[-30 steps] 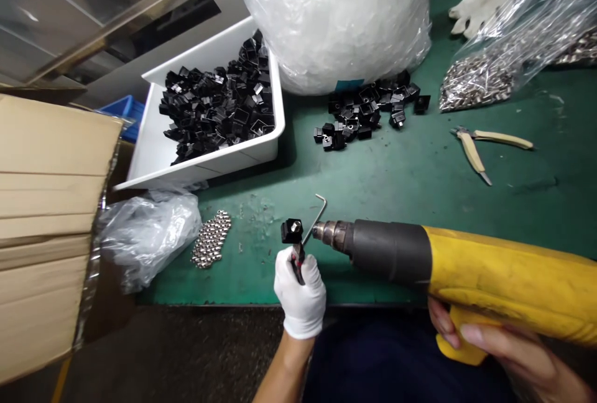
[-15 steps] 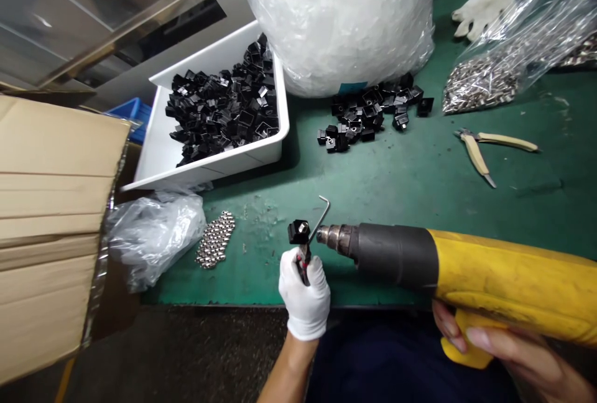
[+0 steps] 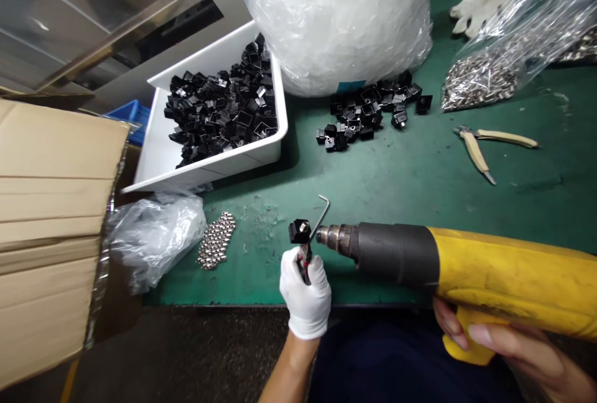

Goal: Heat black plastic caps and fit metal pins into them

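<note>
Here I am, left hand (image 3: 305, 297) in its white glove, fingers folded tight around a pliers-like tool (image 3: 306, 254) that shows a touch of red. Straight off its end, at twelve o'clock from my knuckles, sits the black block (image 3: 298, 232), a shiny metal insert (image 3: 304, 227) on its face, poised above the green surface (image 3: 396, 185). Over on the other side, my bare right hand (image 3: 508, 344) is wrapped around the grip of the yellow heat gun (image 3: 459, 266). And this is the line that matters: the gun's long axis runs from nine o'clock to just past three, its nozzle (image 3: 333, 237) looking toward nine, so the block lies just beyond the tip, nearly level with it. A bent hex key (image 3: 321, 219) slants between them, leaning toward one o'clock; whether it touches the nozzle or the block, I can't tell. My left is easily the nearer hand to the block; my right sits well back, around four o'clock from it. Reading outward from the block: metal pieces (image 3: 217, 240) in a neat patch at nine, the white tray (image 3: 219, 170) of black parts at eleven, a loose black pile (image 3: 366, 107) at one, cutters (image 3: 474, 148) at two.
</note>
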The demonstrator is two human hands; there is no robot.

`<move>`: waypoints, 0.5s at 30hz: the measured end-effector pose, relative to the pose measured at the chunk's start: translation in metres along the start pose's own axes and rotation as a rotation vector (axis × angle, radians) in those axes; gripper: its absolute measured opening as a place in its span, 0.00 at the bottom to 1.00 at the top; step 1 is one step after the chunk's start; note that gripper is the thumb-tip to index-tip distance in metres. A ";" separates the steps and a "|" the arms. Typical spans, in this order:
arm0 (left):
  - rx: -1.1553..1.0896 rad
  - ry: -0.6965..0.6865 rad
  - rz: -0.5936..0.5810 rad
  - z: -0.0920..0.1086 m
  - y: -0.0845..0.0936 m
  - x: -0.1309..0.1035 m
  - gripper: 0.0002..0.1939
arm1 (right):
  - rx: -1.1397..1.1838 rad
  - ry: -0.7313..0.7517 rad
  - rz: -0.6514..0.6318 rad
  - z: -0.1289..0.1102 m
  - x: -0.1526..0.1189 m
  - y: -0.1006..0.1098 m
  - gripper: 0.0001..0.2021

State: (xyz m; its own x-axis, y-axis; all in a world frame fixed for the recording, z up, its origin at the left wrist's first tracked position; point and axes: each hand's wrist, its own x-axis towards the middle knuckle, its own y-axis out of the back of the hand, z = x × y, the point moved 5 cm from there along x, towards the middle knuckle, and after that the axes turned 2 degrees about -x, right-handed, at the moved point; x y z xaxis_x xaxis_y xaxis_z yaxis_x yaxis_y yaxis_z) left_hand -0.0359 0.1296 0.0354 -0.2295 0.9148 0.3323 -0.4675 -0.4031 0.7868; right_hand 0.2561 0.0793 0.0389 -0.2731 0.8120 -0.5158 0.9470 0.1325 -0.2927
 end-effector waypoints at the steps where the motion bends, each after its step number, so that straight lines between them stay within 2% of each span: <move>1: 0.000 0.001 -0.002 0.000 0.000 0.000 0.10 | -0.001 -0.016 -0.007 0.001 0.000 0.000 0.15; 7: 0.001 0.012 -0.009 0.000 -0.001 0.000 0.11 | -0.037 -0.111 -0.071 0.002 0.000 0.002 0.11; 12: 0.004 0.014 -0.014 -0.001 0.000 0.000 0.11 | -0.014 -0.106 0.010 -0.002 -0.004 0.001 0.12; 15: 0.008 0.015 -0.011 -0.001 0.000 0.000 0.12 | -0.011 -0.109 0.002 -0.003 -0.005 -0.002 0.11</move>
State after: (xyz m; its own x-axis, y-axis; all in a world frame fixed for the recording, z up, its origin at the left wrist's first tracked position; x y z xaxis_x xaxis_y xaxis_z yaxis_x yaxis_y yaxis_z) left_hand -0.0365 0.1296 0.0352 -0.2369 0.9188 0.3156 -0.4630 -0.3924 0.7948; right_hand 0.2558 0.0768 0.0447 -0.2872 0.7459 -0.6010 0.9492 0.1375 -0.2829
